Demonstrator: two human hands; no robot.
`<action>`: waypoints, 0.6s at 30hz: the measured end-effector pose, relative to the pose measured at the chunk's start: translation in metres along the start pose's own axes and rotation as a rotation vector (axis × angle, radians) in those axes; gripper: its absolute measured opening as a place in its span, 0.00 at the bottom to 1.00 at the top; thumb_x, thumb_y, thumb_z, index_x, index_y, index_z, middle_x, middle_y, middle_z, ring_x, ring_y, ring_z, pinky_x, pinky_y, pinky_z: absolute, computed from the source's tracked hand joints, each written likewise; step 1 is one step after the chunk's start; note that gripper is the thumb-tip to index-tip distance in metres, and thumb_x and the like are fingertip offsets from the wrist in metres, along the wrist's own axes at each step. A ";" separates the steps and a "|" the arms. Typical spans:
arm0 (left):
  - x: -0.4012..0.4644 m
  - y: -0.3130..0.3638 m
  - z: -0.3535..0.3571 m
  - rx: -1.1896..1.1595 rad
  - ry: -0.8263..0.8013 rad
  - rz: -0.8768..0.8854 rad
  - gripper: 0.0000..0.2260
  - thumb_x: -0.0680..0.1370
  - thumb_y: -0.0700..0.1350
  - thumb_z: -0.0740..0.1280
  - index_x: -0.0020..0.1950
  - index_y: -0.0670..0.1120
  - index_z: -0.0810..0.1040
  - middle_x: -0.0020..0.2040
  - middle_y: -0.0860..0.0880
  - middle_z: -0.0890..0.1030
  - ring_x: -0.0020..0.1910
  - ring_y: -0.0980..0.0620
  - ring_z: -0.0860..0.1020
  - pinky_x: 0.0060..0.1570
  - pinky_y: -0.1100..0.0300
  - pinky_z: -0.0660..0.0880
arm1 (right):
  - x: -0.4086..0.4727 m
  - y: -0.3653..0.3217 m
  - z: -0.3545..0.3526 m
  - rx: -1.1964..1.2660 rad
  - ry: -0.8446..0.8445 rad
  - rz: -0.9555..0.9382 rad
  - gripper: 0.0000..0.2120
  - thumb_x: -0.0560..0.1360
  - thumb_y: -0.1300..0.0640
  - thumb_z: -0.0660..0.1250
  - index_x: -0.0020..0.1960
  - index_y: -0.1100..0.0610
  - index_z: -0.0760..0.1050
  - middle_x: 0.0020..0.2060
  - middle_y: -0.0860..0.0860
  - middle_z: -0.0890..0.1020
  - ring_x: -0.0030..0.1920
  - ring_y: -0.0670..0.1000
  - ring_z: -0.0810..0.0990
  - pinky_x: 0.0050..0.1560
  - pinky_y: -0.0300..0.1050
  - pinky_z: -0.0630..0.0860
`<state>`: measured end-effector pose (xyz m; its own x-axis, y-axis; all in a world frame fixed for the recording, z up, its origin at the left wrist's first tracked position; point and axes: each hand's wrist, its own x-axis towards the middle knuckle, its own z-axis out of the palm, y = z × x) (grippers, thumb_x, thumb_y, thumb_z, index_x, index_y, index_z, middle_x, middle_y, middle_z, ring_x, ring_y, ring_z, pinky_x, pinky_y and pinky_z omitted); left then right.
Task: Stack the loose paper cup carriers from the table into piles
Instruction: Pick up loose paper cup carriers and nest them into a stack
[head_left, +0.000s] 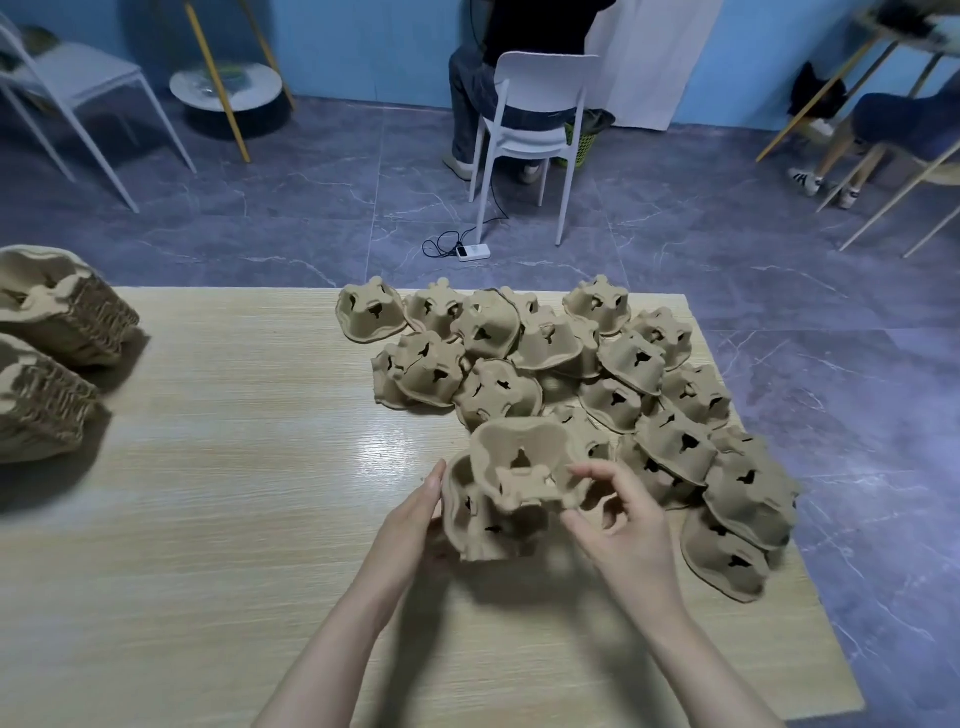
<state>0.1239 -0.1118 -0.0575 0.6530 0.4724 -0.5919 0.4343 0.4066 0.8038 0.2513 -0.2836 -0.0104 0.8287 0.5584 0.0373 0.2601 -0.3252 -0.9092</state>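
Several brown pulp cup carriers (540, 353) lie jumbled on the right half of the wooden table (218, 415). Just above the table's near middle I hold two carriers. My left hand (415, 525) grips the lower carrier (485, 525) from its left side. My right hand (623, 514) pinches the right edge of the upper carrier (524, 462), which sits tilted, partly nested over the lower one. Two tall stacked piles of carriers (47, 353) stand at the table's left edge.
The table's far edge and right edge border a grey tiled floor. Beyond it a person sits on a white chair (535, 119), with a power strip and cable (470, 252) on the floor. More chairs stand at the far left and right.
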 end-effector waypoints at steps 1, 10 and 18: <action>0.000 -0.001 -0.001 0.002 -0.004 0.004 0.24 0.72 0.74 0.56 0.65 0.70 0.73 0.72 0.61 0.72 0.72 0.54 0.70 0.71 0.43 0.67 | -0.004 0.001 0.007 0.002 -0.011 0.017 0.22 0.67 0.69 0.74 0.52 0.46 0.77 0.47 0.38 0.80 0.47 0.41 0.77 0.48 0.31 0.70; -0.004 0.005 0.004 0.012 -0.032 0.032 0.24 0.77 0.67 0.57 0.71 0.63 0.70 0.68 0.61 0.75 0.64 0.62 0.76 0.65 0.53 0.74 | -0.023 0.023 0.023 -0.189 -0.168 -0.053 0.24 0.70 0.59 0.66 0.64 0.42 0.74 0.55 0.39 0.75 0.57 0.44 0.75 0.56 0.33 0.71; -0.001 0.003 0.004 -0.021 -0.006 0.061 0.24 0.79 0.50 0.68 0.73 0.62 0.66 0.65 0.62 0.75 0.51 0.70 0.78 0.44 0.68 0.76 | -0.020 0.039 0.016 -0.105 -0.163 0.227 0.22 0.75 0.53 0.70 0.63 0.35 0.67 0.55 0.36 0.72 0.50 0.44 0.77 0.51 0.44 0.76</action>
<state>0.1270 -0.1145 -0.0542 0.6814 0.4922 -0.5416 0.3807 0.3936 0.8367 0.2373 -0.2955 -0.0534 0.7831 0.5749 -0.2370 0.1338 -0.5279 -0.8387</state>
